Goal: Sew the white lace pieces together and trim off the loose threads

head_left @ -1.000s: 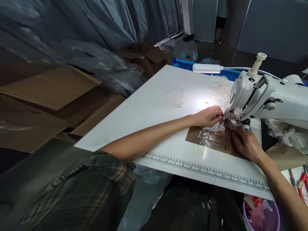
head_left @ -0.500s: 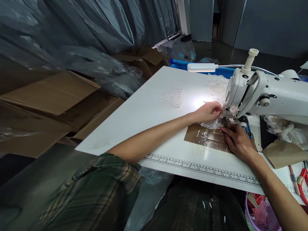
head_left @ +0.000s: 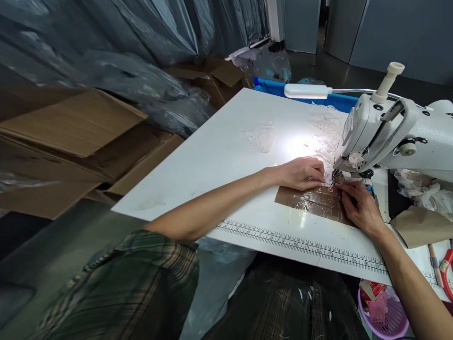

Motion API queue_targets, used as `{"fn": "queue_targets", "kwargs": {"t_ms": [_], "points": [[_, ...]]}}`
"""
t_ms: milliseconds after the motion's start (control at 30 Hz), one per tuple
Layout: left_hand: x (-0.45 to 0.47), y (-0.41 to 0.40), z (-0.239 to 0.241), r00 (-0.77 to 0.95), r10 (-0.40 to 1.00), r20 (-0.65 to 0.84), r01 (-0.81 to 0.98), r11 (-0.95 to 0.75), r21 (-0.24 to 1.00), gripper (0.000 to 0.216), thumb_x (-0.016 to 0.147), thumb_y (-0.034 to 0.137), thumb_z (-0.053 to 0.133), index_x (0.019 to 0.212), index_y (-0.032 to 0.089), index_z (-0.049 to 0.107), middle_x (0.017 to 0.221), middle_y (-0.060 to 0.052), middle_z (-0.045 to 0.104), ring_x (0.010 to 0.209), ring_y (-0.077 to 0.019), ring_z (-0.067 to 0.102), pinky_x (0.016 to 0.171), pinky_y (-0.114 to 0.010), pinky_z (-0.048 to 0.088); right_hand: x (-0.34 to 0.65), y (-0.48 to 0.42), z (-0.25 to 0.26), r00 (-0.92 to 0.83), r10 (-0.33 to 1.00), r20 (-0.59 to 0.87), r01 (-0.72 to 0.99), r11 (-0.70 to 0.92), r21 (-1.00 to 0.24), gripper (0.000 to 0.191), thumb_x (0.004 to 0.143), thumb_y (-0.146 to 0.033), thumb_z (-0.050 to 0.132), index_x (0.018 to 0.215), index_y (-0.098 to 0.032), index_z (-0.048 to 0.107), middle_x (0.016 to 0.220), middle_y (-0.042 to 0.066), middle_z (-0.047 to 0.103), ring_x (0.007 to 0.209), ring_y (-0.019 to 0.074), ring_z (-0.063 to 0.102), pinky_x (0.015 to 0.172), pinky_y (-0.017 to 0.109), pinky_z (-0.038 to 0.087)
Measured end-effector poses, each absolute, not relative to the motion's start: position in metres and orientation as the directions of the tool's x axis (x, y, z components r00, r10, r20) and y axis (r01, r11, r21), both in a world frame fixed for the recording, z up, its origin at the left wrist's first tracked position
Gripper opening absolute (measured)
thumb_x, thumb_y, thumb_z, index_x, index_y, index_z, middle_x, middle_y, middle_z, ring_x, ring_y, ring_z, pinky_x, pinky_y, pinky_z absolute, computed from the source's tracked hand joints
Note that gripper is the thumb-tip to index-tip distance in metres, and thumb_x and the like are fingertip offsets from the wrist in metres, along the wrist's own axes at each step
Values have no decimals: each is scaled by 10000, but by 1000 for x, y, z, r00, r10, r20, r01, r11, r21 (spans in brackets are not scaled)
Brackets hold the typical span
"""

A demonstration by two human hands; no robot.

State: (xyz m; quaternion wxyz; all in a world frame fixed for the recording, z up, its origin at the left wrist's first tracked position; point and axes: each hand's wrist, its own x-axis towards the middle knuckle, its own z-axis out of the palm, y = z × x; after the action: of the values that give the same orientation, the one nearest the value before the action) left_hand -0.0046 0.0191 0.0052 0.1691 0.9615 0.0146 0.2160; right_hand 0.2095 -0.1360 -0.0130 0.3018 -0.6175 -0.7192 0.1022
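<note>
White lace fabric [head_left: 323,156] lies under the needle end of a white sewing machine [head_left: 385,137] and spreads out behind it. My left hand [head_left: 303,174] rests on the lace just left of the presser foot, its fingers curled together on the lace edge. On the other side of the foot, my right hand [head_left: 361,203] pinches at the near edge of the lace with thumb and forefinger; what lies between the fingertips is too small to see fully. Brown shiny tape [head_left: 311,203] covers the table in front of the needle. A separate lace piece [head_left: 261,137] lies farther left.
A printed ruler strip [head_left: 300,245] runs along the front edge of the white table [head_left: 198,174]. A lamp [head_left: 307,91] lights the needle area. Red-handled scissors [head_left: 445,271] lie at right, above a purple basket [head_left: 385,316]. Cardboard boxes [head_left: 71,123] stand at left.
My left hand has come down and nearer to me, from beside the machine head onto the lace edge. My right hand stays by the presser foot. The view has shifted slightly.
</note>
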Motion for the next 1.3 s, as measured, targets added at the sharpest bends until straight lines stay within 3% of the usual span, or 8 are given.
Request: {"fn": "queue_targets", "kwargs": {"t_ms": [133, 233, 333, 467, 600, 900, 1067, 1300], "points": [[7, 14, -5, 827, 180, 532, -21, -937, 350, 242, 1007, 258, 484, 897, 160, 676, 865, -74, 671, 787, -149, 618, 699, -278, 527, 208, -136, -8, -237, 912, 334, 860, 357, -365, 390, 955, -274, 463, 1257, -247, 707, 1073, 125, 616, 975, 255, 591, 862, 458, 546], [12, 10, -8, 744, 202, 637, -11, -949, 314, 288, 1031, 281, 429, 896, 142, 643, 911, -98, 680, 820, -159, 626, 723, -297, 534, 208, -136, -7, -281, 901, 331, 875, 382, -297, 387, 957, -259, 458, 1242, -227, 718, 1065, 139, 599, 949, 256, 573, 838, 453, 544], [12, 5, -7, 788, 139, 599, 13, -978, 209, 275, 1031, 250, 418, 905, 161, 646, 921, -76, 710, 850, -168, 646, 774, -335, 516, 208, -136, -6, -282, 902, 326, 876, 381, -295, 380, 961, -258, 455, 1230, -235, 722, 1063, 133, 593, 948, 250, 573, 842, 442, 546], [10, 1, -2, 903, 90, 420, 55, -994, 93, 290, 1021, 212, 415, 899, 198, 677, 952, -58, 728, 797, -165, 631, 748, -355, 481, 209, -138, -5, -260, 914, 311, 868, 363, -339, 375, 954, -252, 466, 1233, -254, 715, 1080, 126, 595, 984, 259, 581, 872, 466, 553], [9, -1, 2, 930, 109, 352, 82, -992, 91, 283, 1019, 208, 433, 907, 208, 692, 972, -62, 725, 790, -155, 617, 745, -340, 477, 208, -140, -6, -225, 925, 307, 863, 336, -378, 374, 939, -257, 480, 1222, -270, 723, 1108, 125, 604, 1026, 271, 595, 907, 492, 552], [6, -1, -5, 870, 159, 466, 101, -984, 147, 288, 1032, 242, 439, 929, 183, 702, 959, -73, 718, 840, -151, 650, 730, -323, 491, 213, -139, 4, 55, 967, 250, 734, 131, -667, 326, 909, -264, 487, 1119, -233, 735, 1048, 79, 737, 949, 231, 696, 869, 407, 569], [7, -2, -4, 868, 147, 475, 117, -989, 93, 332, 1036, 227, 404, 888, 187, 698, 972, -75, 729, 814, -150, 643, 740, -346, 471, 211, -139, 7, 105, 962, 251, 725, 98, -682, 299, 887, -268, 501, 1046, -233, 753, 1007, 67, 753, 913, 228, 705, 833, 394, 572], [10, -3, -6, 888, 130, 441, 91, -990, 108, 327, 1031, 209, 411, 888, 198, 705, 994, -66, 750, 810, -150, 643, 768, -360, 471, 210, -139, 3, 92, 962, 257, 735, 109, -670, 310, 883, -274, 513, 1073, -237, 754, 1041, 74, 756, 934, 236, 707, 874, 422, 568]]}}
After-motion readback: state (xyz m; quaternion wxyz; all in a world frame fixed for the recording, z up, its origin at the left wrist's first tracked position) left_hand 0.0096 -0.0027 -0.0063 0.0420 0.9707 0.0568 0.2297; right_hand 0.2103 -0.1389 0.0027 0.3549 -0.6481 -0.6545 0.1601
